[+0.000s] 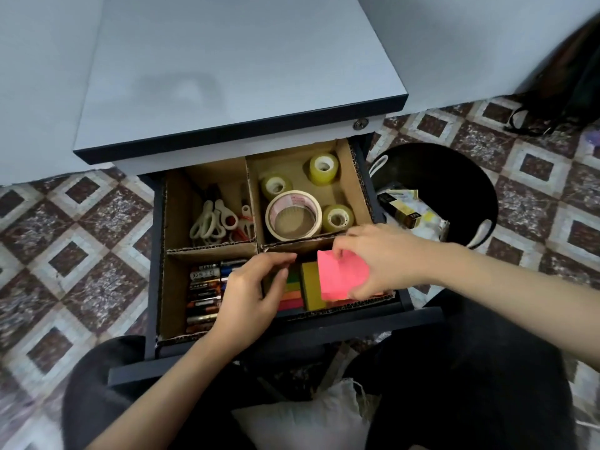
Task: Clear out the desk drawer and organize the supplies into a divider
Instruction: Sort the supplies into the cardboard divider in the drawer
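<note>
**Divider almost stocked: pink pad headed for the front-right bay**

Divider (211, 251), a cardboard insert, sat inside the open drawer (156, 254), splitting it into four bays. Nearest the person, the left hand (250, 287) lay across the wall between the two front bays. Its fingers were bent against a stack of coloured notes (292, 292), and whether they gripped that stack could not be told. The right hand (367, 258) pinched a pink note pad (341, 274) by its edges, thumb low and fingers on top. The pad was held tilted over the front-right bay, just above an olive pad (311, 287).

To do this step well, the pink pad probably needed levelling and lowering flat beside or on the olive one. The left hand could hold the coloured stack back so nothing got knocked askew. The loose top sheets looked likely to curl, so a grip on the edges seemed wise.

The front-left bay held a neat row of batteries (203, 297). Behind it, the back-left bay held scissors (207, 222) with pale and red handles. The back-right bay held a wide masking tape roll (293, 216) and three clear tape rolls (323, 168).

Beyond the drawer stretched the grey worktop (240, 66). A black bin (454, 177) on the floor to the right held discarded packaging.
</note>
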A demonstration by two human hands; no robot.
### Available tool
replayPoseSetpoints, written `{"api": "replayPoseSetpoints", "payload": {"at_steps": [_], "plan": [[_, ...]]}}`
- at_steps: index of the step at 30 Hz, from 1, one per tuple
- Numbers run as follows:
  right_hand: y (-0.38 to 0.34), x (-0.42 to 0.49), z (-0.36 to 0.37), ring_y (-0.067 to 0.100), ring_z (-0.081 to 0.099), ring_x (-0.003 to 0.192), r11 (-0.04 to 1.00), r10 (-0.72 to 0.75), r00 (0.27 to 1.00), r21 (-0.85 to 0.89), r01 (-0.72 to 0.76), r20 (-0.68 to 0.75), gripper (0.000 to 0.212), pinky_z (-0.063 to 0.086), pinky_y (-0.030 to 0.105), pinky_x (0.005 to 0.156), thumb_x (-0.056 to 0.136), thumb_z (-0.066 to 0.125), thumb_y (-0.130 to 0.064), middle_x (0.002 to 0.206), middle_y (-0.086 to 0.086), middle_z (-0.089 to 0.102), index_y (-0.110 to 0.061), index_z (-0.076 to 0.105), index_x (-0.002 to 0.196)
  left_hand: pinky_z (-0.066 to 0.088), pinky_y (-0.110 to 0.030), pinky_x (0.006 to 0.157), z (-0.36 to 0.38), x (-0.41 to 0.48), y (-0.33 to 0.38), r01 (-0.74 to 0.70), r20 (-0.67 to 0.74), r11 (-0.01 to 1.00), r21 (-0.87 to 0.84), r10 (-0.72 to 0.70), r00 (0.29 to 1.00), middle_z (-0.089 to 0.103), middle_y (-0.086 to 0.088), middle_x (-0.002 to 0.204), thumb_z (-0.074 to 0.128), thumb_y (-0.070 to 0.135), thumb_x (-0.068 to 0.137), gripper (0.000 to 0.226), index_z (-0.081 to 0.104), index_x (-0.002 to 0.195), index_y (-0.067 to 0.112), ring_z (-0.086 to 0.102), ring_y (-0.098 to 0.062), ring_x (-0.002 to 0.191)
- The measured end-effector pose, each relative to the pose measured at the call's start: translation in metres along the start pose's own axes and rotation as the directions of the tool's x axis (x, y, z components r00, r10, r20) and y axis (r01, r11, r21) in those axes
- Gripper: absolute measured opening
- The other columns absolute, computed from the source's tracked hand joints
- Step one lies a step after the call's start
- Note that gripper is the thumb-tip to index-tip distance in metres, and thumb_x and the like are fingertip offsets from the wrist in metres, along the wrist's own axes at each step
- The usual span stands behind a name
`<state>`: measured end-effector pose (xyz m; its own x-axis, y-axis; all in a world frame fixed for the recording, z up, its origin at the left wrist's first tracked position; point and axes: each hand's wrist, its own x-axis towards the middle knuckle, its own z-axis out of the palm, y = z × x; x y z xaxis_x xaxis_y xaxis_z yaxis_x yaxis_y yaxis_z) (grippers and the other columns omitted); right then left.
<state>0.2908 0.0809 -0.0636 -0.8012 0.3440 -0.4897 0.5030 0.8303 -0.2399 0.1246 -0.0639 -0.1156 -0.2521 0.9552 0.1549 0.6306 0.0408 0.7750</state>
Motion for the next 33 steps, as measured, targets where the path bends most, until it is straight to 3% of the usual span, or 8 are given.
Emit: {"api": "replayPoseSetpoints", "payload": {"at_steps": [2,5,9,17,24,28,33], "plan": [[-0.004,0.006,0.005,0.019,0.047,0.109,0.995,-0.002,1.000,-0.102,0.001,-0.017,0.059,0.039,0.027,0.083,0.079,0.066,-0.043,0.116,0.000,0.050,-0.023,0.041,0.128,0.041,-0.005,0.085,0.001,0.000,0.000,0.004,-0.001,1.000,-0.008,-0.004,1.000,0.065,0.011,0.102,0.054,0.014,0.086,0.025,0.067,0.108,0.014,0.057,0.007,0.101],[-0.005,0.011,0.012,0.025,0.048,0.113,0.979,0.007,0.999,-0.206,-0.013,-0.032,0.059,0.041,0.033,0.088,0.089,0.054,-0.018,0.122,0.009,0.050,-0.021,0.028,0.142,0.041,-0.004,0.084,0.002,-0.001,-0.001,-0.004,0.007,1.000,-0.016,0.004,1.000,0.066,0.010,0.101,0.056,0.013,0.085,0.024,0.067,0.107,0.013,0.058,0.005,0.100],[-0.010,0.012,0.013,0.029,0.049,0.110,0.970,-0.031,1.000,-0.241,0.031,0.003,0.073,0.039,0.033,0.087,0.094,0.039,-0.002,0.124,0.015,0.044,-0.038,0.007,0.148,0.041,-0.006,0.085,0.003,-0.001,-0.003,-0.013,0.009,1.000,-0.027,0.013,1.000,0.067,0.009,0.100,0.051,0.024,0.086,0.028,0.067,0.106,0.013,0.059,0.004,0.099],[-0.021,0.022,0.022,0.032,0.049,0.106,0.982,-0.027,0.998,-0.183,0.038,0.064,0.055,0.044,0.038,0.087,0.090,0.039,0.001,0.121,0.018,0.042,-0.022,0.036,0.140,0.040,-0.004,0.084,0.004,-0.001,-0.002,-0.017,0.012,1.000,-0.021,0.017,1.000,0.065,0.010,0.098,0.049,0.025,0.084,0.029,0.068,0.102,0.011,0.059,0.003,0.097],[-0.021,0.021,0.019,0.033,0.050,0.104,0.985,-0.030,0.997,-0.169,0.042,0.071,0.054,0.043,0.036,0.083,0.091,0.035,0.001,0.119,0.019,0.044,-0.021,0.038,0.139,0.040,-0.004,0.083,0.004,-0.001,-0.003,-0.009,0.014,1.000,0.011,0.008,1.000,0.065,0.010,0.095,0.057,0.011,0.084,0.019,0.069,0.099,0.012,0.058,0.002,0.095],[-0.022,0.024,0.017,0.031,0.053,0.099,0.978,-0.036,0.996,-0.202,0.052,0.078,0.051,0.040,0.032,0.072,0.094,0.033,-0.002,0.115,0.018,0.047,-0.021,0.036,0.141,0.040,-0.004,0.083,0.005,0.000,-0.003,-0.015,0.015,1.000,0.019,0.015,1.000,0.065,0.010,0.095,0.057,0.012,0.084,0.019,0.069,0.099,0.012,0.058,0.002,0.094],[-0.026,0.028,0.017,0.027,0.052,0.098,0.965,-0.033,0.996,-0.258,0.052,0.078,0.045,0.039,0.031,0.071,0.094,0.035,-0.002,0.113,0.016,0.052,-0.013,0.042,0.137,0.041,-0.004,0.083,0.004,-0.001,-0.002,-0.009,0.021,1.000,0.018,0.008,1.000,0.065,0.009,0.094,0.057,0.010,0.083,0.019,0.069,0.098,0.012,0.059,0.001,0.094]]}}
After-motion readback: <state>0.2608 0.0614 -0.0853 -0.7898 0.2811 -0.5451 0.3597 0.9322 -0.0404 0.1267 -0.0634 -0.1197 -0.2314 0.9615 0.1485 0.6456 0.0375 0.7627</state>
